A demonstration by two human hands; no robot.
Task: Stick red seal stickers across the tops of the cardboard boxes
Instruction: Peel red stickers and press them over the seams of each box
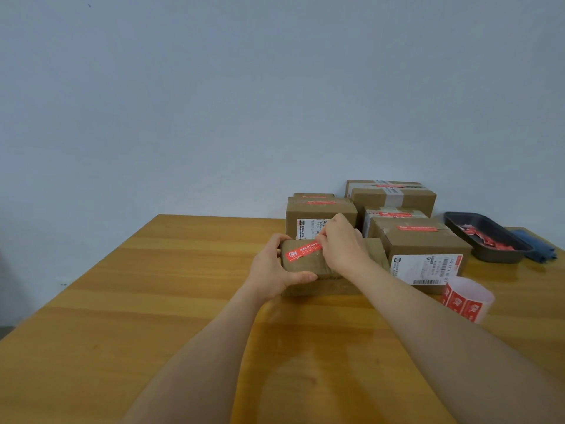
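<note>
A small cardboard box (305, 263) stands on the wooden table (153, 301) in front of me. My left hand (276, 270) grips its left end, thumb on the near side and fingers over the far edge. A red seal sticker (302, 250) lies slanted across the box's top. My right hand (342, 243) pinches the sticker's right end above the box. A roll of red stickers (466, 299) on white backing stands to the right.
Several cardboard boxes (425, 243) with red stickers on top are stacked behind and to the right, against the wall. A black tray (489, 237) with red scraps sits at the far right, with a blue cloth (538, 246) beside it.
</note>
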